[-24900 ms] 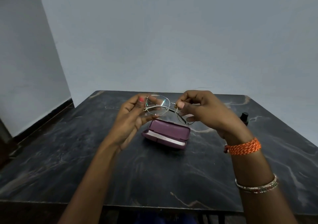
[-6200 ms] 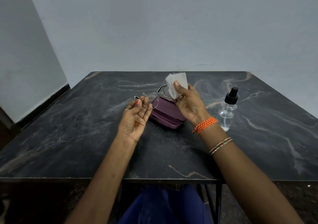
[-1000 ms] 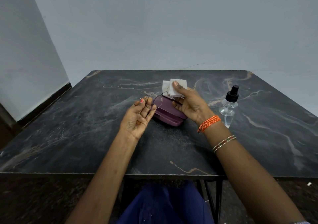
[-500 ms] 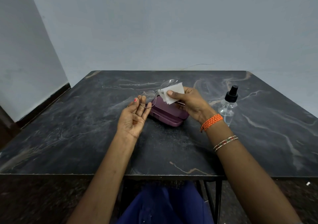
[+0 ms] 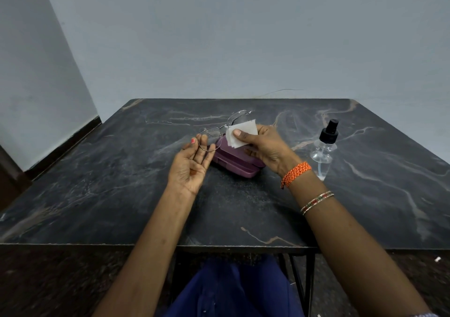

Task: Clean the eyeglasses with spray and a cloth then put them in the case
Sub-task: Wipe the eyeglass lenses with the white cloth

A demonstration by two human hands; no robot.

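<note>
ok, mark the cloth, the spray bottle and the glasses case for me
cloth (image 5: 243,134): head view, middle of the white sheet beside the thumb.
spray bottle (image 5: 329,135): head view, black pump collar.
glasses case (image 5: 233,162): head view, purple lid in front of the hands.

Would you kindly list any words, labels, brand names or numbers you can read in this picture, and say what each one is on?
None can be read.
Spray bottle: clear, with a black top, no label visible.
Purple case: plain, no print visible.
White cloth: blank.
Eyeglasses: frame too thin to show any marking.
</note>
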